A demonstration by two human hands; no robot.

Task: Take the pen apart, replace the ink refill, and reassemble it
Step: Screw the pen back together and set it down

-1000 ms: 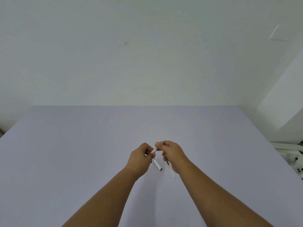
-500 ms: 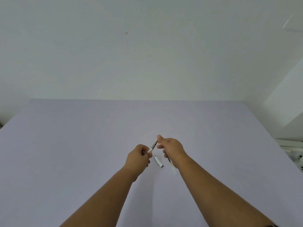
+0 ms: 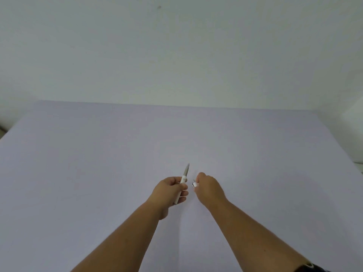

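You've got a big pale lavender table (image 3: 98,173) in front of you. Your left hand (image 3: 169,191) is wrapped shut around the pen (image 3: 182,183), tip angled up and away. Your right hand (image 3: 208,187) sits just beside it, fingers pinched on a small white cap piece (image 3: 194,184).

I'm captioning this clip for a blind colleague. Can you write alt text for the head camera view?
A person's left hand holds a slim white pen with a grey pointed tip angled up and away, while the right hand beside it closes on a small white-and-silver pen cap. Both bare forearms reach over a plain pale lavender table before a white wall.
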